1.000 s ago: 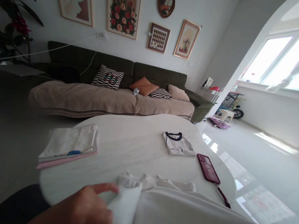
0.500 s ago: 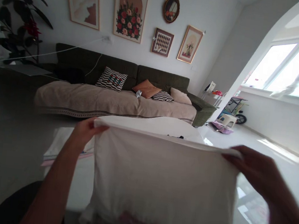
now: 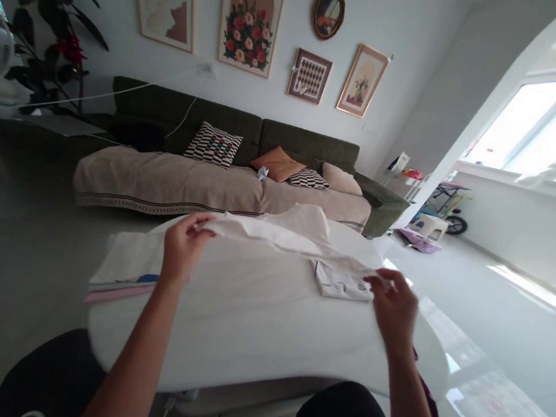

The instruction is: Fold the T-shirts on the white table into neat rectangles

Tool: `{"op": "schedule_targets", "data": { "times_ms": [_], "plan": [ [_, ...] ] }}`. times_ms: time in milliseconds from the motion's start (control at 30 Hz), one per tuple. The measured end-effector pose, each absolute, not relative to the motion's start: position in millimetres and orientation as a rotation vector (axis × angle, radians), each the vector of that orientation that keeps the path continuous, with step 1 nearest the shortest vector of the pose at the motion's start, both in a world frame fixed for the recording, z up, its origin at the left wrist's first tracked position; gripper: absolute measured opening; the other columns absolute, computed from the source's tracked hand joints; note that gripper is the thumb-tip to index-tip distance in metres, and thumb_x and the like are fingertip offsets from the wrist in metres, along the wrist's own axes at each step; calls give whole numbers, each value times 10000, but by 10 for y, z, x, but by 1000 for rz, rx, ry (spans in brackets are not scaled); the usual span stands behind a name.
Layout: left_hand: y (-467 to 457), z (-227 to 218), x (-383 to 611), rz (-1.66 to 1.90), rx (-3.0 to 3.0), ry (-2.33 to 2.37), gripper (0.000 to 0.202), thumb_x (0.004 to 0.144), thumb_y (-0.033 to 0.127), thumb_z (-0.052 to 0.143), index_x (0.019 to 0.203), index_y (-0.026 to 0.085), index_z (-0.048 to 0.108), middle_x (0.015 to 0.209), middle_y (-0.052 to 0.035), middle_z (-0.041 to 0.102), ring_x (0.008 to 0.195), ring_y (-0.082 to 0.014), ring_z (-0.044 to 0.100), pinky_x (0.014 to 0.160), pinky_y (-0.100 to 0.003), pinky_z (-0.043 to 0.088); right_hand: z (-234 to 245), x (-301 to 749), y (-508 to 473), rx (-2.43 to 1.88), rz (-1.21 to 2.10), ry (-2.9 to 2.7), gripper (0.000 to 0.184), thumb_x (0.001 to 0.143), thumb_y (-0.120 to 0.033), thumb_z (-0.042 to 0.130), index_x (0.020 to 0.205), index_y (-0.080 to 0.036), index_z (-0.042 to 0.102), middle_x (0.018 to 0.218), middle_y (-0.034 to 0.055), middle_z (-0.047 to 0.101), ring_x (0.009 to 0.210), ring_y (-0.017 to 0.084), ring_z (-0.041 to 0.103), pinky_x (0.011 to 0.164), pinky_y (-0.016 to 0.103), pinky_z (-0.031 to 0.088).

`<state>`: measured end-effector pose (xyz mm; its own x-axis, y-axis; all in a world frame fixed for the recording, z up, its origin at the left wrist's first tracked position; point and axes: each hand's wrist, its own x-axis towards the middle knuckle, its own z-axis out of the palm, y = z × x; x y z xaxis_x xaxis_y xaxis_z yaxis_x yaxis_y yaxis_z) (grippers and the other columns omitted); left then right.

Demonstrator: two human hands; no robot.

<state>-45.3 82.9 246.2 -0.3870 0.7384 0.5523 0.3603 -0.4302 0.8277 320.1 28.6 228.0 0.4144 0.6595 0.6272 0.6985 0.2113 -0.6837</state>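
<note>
A white garment [image 3: 275, 231] stretches flat above the round white table [image 3: 253, 339], held by two corners. My left hand [image 3: 184, 245] pinches its left edge; my right hand [image 3: 392, 305] pinches its right edge. Under the garment's right part lies a folded white shirt with dark trim [image 3: 342, 286]. A stack of folded cloth, white over pink [image 3: 125, 268], sits on the table's left side beside my left hand.
A dark green sofa [image 3: 223, 162] with a beige cover and several cushions stands behind the table. A plant [image 3: 52, 29] is at the far left. Framed pictures hang on the wall. Shiny open floor and a bright window lie to the right.
The garment went from bunched at the near edge, to held up like a sheet, to being spread low over the table. Both hands moved forward and down.
</note>
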Motion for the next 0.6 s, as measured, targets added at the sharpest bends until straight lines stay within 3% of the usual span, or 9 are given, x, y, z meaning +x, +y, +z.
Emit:
{"op": "schedule_targets", "data": {
  "times_ms": [133, 267, 400, 600],
  "plan": [
    [497, 1268, -425, 1529, 1571, 1678, 245, 648, 193, 476, 828, 163, 639, 796, -18, 663, 719, -148, 610, 682, -238, 490, 1147, 3208, 193, -1655, 202, -1433, 207, 719, -248, 432, 844, -167, 577, 798, 39, 601, 719, 158, 576, 638, 268, 477],
    [133, 519, -534, 1272, 1706, 1683, 226, 636, 193, 468, 782, 176, 639, 829, -44, 644, 820, -191, 616, 760, -300, 501, 564, 3293, 57, -1674, 487, -1600, 305, 690, -234, 428, 942, -190, 595, 945, 60, 584, 846, 179, 584, 677, 282, 507],
    [-33, 364, -649, 1156, 1828, 1665, 219, 717, 295, 510, 839, 184, 653, 906, -68, 615, 888, -207, 599, 806, -325, 493, 428, 3396, 43, -1693, 573, -1694, 342, 726, -267, 424, 1010, -181, 594, 1001, 78, 571, 881, 191, 592, 706, 296, 511],
    [40, 448, -709, 1073, 1851, 1647, 210, 747, 327, 487, 784, 197, 648, 854, -58, 612, 812, -195, 603, 722, -309, 520, 396, 3471, 153, -1775, 346, -1846, 372, 654, -117, 363, 921, -155, 619, 937, 76, 578, 855, 180, 590, 826, 292, 448]
  ]
}}
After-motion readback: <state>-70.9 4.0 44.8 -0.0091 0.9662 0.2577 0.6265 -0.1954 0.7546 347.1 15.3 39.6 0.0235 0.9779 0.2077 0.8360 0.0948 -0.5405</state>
